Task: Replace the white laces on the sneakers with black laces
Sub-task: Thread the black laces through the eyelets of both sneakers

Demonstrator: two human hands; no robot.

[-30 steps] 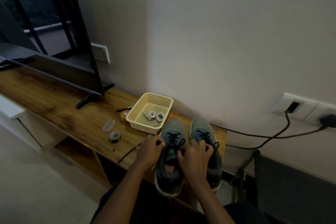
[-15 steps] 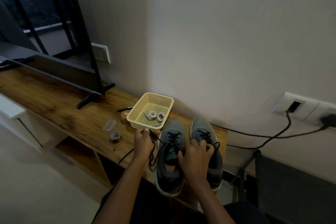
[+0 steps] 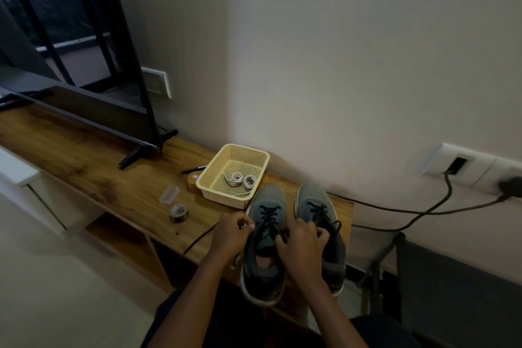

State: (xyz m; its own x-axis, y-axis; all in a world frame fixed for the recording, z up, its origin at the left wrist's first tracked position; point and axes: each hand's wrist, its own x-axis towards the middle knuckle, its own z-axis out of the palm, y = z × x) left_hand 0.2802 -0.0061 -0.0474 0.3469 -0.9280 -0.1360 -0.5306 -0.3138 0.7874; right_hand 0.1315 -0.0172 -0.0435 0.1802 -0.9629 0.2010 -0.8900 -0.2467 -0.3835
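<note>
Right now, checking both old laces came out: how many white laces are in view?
2 white laces: left coil and right coil, side by side in the yellow basket. None seems hidden.

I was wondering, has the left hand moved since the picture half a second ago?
Yes. The left hand, pinching the black lace, has come back rightward to the left sneaker, away from the near corner of the basket.

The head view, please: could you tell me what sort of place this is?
Most likely a living room or bedroom at home: a television stands on a long wooden cabinet against a plain wall, with wall sockets to the right and a barred window behind.
</note>
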